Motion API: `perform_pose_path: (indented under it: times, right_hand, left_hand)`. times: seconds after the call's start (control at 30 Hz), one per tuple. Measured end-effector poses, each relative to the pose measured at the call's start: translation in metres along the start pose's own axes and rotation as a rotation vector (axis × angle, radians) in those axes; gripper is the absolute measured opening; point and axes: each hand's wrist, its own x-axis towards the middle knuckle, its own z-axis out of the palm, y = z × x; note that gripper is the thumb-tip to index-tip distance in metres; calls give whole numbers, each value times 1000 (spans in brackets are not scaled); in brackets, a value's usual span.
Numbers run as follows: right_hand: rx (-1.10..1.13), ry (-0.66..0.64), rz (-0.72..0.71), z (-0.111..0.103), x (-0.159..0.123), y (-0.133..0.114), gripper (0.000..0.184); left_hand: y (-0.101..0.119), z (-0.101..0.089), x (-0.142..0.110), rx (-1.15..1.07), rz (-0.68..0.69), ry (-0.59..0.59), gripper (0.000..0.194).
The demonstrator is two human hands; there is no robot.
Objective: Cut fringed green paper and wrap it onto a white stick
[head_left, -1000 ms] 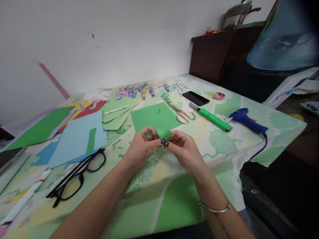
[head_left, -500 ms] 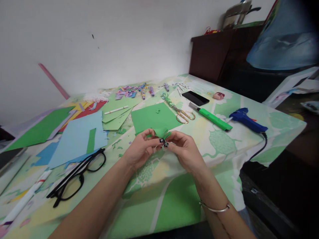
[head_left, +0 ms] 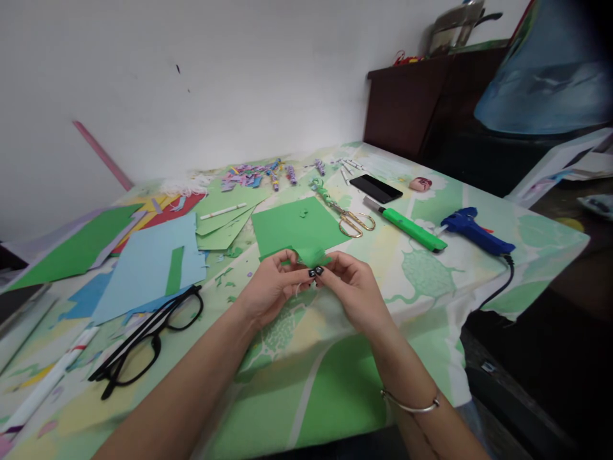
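Observation:
Between my two hands, above the near part of the table, is a small folded piece of green paper (head_left: 312, 257). My left hand (head_left: 272, 284) pinches it from the left, and my right hand (head_left: 352, 287) pinches it from the right. The two thumb tips meet at its lower edge. A thin white string (head_left: 297, 289) hangs by the left fingers; its upper end is hidden. Just beyond my hands lies a green paper sheet (head_left: 292, 223) with small scraps on it. Gold-handled scissors (head_left: 357, 222) rest at its right corner, blades partly covered by a green paper strand (head_left: 322, 190).
To the right are a green utility knife (head_left: 407, 225), a blue glue gun (head_left: 474, 231) with its cord over the edge, and a black phone (head_left: 376, 188). Black glasses (head_left: 156, 342) and a light-blue sheet (head_left: 148, 262) lie left. Paper scraps (head_left: 244, 177) are piled at the back.
The thumbs have shifted on the green paper and now touch tip to tip. The paper has tilted slightly, its top showing broader. Nothing else on the table has moved.

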Motion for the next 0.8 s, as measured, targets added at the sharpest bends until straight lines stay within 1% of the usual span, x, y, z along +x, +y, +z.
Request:
perform_pose_path:
  times: [0.2,0.33,0.5,0.6,0.67,0.8]
  right_hand:
    - [35,28,12,0,0,0,13]
    - [67,15,16,0,0,0,13]
    - [142,13,23,-3,1,4,10]
    - [168,13,31,-3,2,5,10]
    - [179,16,40,-3,2,6,10]
    - [188,20,54,-3,2,5,11]
  left_hand:
    - [0,-1,1,26,-8,-6,31]
    - [-1,-1,1,47,17,-21,30]
    - [-1,2,-1,91,100,-33,33]
    - [-3,2,0,180,199,-33,35]
    - [-4,2,1,249,265,-20,34]
    - [-4,1,1,327,339,17,31]
